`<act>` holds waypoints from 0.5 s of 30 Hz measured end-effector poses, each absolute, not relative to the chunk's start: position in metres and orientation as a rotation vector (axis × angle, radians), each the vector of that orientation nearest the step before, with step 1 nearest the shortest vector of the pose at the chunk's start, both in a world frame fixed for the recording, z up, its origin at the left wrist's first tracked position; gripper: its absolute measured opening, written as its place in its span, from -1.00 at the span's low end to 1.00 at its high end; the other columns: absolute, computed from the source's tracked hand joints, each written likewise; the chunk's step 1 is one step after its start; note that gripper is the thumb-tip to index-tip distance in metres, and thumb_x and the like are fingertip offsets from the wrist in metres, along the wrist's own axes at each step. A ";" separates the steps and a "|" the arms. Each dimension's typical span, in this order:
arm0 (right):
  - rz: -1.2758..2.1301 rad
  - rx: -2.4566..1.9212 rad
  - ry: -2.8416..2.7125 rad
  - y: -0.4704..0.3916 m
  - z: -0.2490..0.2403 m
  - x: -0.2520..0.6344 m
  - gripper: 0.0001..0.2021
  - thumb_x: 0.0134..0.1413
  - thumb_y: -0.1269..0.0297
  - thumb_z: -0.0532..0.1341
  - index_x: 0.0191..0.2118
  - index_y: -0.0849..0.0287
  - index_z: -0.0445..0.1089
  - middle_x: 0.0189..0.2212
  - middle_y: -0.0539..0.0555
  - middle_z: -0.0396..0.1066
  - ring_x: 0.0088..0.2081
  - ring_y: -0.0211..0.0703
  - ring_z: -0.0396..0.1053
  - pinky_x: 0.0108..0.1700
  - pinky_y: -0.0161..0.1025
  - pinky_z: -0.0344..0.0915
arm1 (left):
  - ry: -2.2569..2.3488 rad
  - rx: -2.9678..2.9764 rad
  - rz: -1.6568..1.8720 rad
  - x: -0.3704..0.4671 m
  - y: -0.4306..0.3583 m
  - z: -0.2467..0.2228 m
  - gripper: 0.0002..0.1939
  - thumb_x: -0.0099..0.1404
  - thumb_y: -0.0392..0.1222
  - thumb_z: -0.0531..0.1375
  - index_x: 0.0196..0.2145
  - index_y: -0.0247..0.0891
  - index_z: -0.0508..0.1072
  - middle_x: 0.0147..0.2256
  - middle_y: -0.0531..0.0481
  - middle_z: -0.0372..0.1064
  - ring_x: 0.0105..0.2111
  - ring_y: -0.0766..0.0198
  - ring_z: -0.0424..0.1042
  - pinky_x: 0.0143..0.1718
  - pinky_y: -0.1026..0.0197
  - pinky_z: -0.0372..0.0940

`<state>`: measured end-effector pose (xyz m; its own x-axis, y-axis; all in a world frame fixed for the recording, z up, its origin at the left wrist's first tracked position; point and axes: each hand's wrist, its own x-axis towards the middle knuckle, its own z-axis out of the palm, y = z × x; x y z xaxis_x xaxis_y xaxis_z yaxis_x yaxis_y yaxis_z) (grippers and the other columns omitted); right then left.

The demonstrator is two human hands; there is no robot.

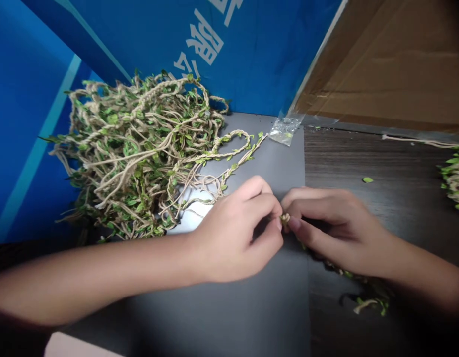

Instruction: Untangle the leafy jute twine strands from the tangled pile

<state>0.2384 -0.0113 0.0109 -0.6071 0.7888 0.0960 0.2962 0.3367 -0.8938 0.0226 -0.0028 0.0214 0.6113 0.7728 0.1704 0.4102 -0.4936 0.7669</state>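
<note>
L hand (242, 230) and R hand (331, 228) are both pinching a short bit of leafy cord (285, 219), held btwn them over the right edge of the grey sheet (229, 317), w/ a tangled pile (147, 158) of similar cord sitting far left. Cord's looking light, soft & bendy, prob. not slippery; its leaves, going by the pile, are seeming fragile & prob. easy to tear. Best hold: bare twine, light pinch, approx. where both hands are gripping. Knot? Can't tell, hands are hiding it.
</note>
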 end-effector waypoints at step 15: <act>0.765 -1.056 -2.071 -0.015 0.007 0.230 -0.88 0.23 0.47 0.24 -0.21 0.10 0.45 -0.37 0.04 0.52 -0.36 -0.20 0.48 -0.34 -0.25 0.40 | 0.820 2.288 0.608 0.012 0.022 0.011 -0.87 0.30 -0.33 0.11 -0.33 -0.34 0.46 -0.28 0.00 0.27 -0.35 0.35 0.32 -0.33 0.23 0.30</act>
<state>0.2296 -0.0148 0.0068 -0.4396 0.8456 0.3028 0.4456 0.4980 -0.7440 0.0119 0.0216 0.0113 0.7001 0.6838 0.2056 0.3952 -0.6110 0.6859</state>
